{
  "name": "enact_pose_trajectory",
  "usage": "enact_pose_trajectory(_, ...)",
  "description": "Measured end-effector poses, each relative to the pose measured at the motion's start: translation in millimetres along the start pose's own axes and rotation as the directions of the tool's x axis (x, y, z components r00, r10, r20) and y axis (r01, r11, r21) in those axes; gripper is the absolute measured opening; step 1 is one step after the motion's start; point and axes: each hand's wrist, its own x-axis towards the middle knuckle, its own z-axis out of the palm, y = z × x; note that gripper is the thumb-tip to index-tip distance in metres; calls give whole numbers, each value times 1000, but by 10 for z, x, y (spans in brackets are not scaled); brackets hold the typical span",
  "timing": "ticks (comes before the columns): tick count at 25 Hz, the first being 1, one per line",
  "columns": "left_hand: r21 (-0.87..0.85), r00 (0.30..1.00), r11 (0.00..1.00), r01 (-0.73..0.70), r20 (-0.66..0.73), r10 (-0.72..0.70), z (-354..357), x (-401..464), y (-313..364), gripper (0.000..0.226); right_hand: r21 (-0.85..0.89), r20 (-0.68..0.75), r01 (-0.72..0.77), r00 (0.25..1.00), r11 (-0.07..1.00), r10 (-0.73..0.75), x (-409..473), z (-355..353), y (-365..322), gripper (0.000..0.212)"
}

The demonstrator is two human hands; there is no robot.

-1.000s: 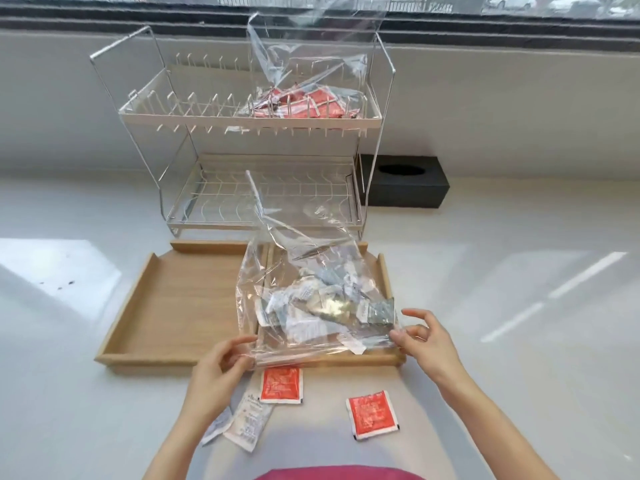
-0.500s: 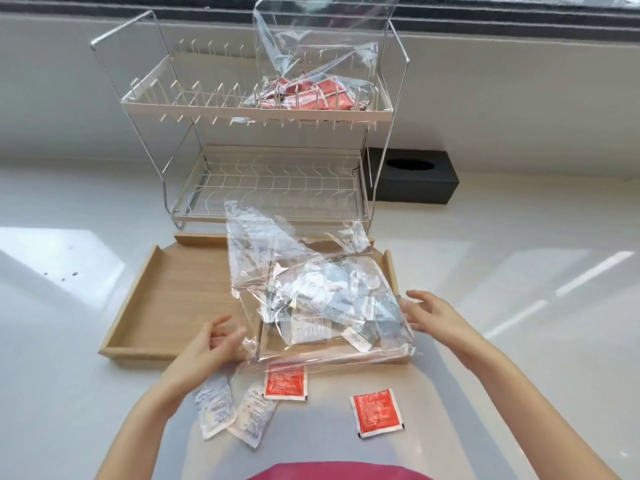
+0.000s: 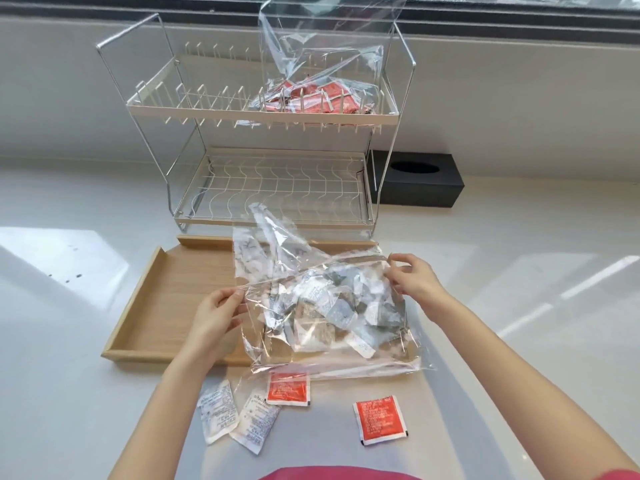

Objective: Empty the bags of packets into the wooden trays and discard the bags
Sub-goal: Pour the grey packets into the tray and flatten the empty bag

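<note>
A clear plastic bag (image 3: pixel 273 247) full of white and grey packets (image 3: pixel 332 306) lies over the right half of the wooden trays (image 3: pixel 166 299). My left hand (image 3: pixel 216 311) pinches the bag's mouth edge on the left. At the right end of that edge, my right hand (image 3: pixel 414 280) pinches it too. A second clear bag (image 3: pixel 322 53) with red packets (image 3: pixel 311 98) sits on the upper tier of the dish rack. The left tray holds nothing.
A two-tier wire dish rack (image 3: pixel 266 188) stands behind the trays. A black tissue box (image 3: pixel 415 183) sits to its right. Two white packets (image 3: pixel 239 417) and two red packets (image 3: pixel 379 420) lie on the white counter near me.
The bag dropped flat onto the right tray. Both hands let go of its lower corners and moved up, and now pinch the two ends of its mouth edge.
</note>
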Motion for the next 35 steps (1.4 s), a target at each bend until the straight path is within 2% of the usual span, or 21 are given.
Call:
enact_pose_trajectory(4,-37,995,995,-93,-34,92,-42,-58,-10,22,84,-34,90,996,992,-87,-100,-73,31,35)
enact_pose_trajectory(7,-32,986,987,-160,-52,158,-62,-105,21,23,141,60,93,993,986,-103,-197,-143,52,40)
enact_pose_trajectory(10,9,964,965,-262,44,262,-143,-115,60,38,152,136,110,982,982,-131,-268,-231,16,46)
enact_pose_trajectory(13,69,922,927,-369,155,355,-186,-139,110,60,121,88,189,976,975,-200,-332,-264,-74,37)
enact_pose_trajectory(16,122,881,874,-470,130,455,-156,-212,228,43,102,24,261,964,960,-264,-374,-273,-155,31)
enact_pose_trajectory(19,230,849,818,-527,106,517,-128,-279,363,27,87,29,313,948,946,-316,-418,-308,-206,35)
enact_pose_trajectory(23,384,790,720,-578,41,612,-118,-316,452,23,-85,-8,355,934,931,-357,-447,-359,-248,37)
enact_pose_trajectory(29,413,755,696,-587,-31,655,-197,-381,616,25,-300,-151,453,846,840,-511,-563,-424,-375,4)
enact_pose_trajectory(31,413,742,680,-606,-15,670,-205,-401,660,22,-282,-168,467,836,838,-522,-598,-458,-405,4)
enact_pose_trajectory(35,273,755,728,-629,-6,655,-97,-413,728,21,-24,-180,488,856,873,-484,-640,-522,-453,11)
